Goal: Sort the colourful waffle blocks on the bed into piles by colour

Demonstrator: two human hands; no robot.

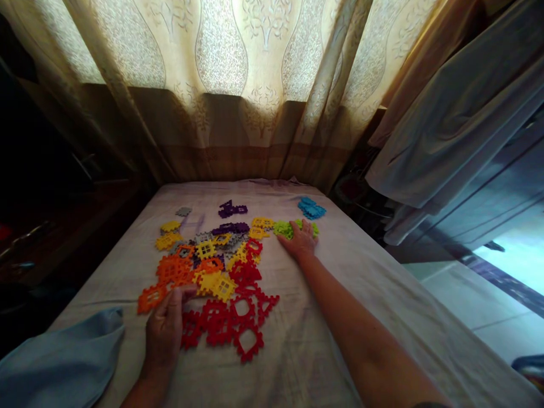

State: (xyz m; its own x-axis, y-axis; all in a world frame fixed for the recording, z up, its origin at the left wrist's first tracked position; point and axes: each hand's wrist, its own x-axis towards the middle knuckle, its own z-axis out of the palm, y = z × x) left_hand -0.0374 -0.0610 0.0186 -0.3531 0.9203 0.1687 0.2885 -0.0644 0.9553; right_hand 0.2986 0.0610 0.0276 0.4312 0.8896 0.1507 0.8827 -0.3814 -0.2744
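Cloth-covered table [293, 340] | apart: blue pieces [312, 208] by far-right corner, green pieces [283, 229] toward right edge, right hand [301, 238] spread atop | remaining: intermingled multicoloured pieces [244, 273], centre | left hand [165, 326] nearby, pinch unclear

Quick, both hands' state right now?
Left hand: beside the red pieces; cannot tell if it grips anything.
Right hand: open, fingers spread on the green pieces.
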